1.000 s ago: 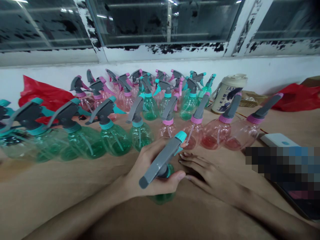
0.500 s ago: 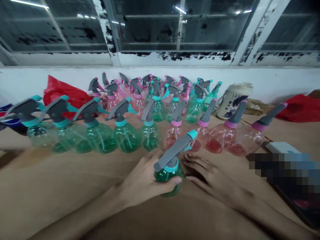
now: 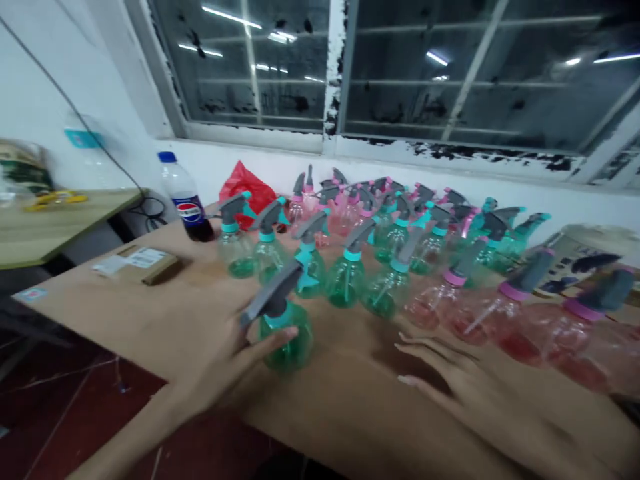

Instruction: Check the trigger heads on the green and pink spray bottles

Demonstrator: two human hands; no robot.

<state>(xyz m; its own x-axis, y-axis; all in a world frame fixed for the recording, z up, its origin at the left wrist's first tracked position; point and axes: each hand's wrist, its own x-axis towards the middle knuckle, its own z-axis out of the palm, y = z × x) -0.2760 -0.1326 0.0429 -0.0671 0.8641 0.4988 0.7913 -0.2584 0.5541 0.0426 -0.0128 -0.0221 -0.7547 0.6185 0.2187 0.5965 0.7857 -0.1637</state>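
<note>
My left hand (image 3: 250,353) is wrapped round a green spray bottle (image 3: 293,340) with a grey trigger head and turquoise collar. The thumb lies across its front, and the other fingers are mostly hidden behind it. My right hand (image 3: 450,380) rests low over the table with its fingers stretched out and nothing in them. Just behind my hands runs a row of spray bottles: green ones such as this green bottle (image 3: 345,287) on the left, and pink ones such as this pink bottle (image 3: 440,297) on the right.
More spray bottles crowd the back by the wall, near a red plastic bag (image 3: 253,190). A cola bottle (image 3: 187,203) and a small cardboard box (image 3: 140,263) stand at the left. A printed white cup (image 3: 575,257) is behind the pink bottles. The table (image 3: 200,320) ends at lower left.
The view has turned to the left, bringing the cola bottle, box and table edge into sight. My left hand has carried the green spray bottle leftwards, away from my right hand.
</note>
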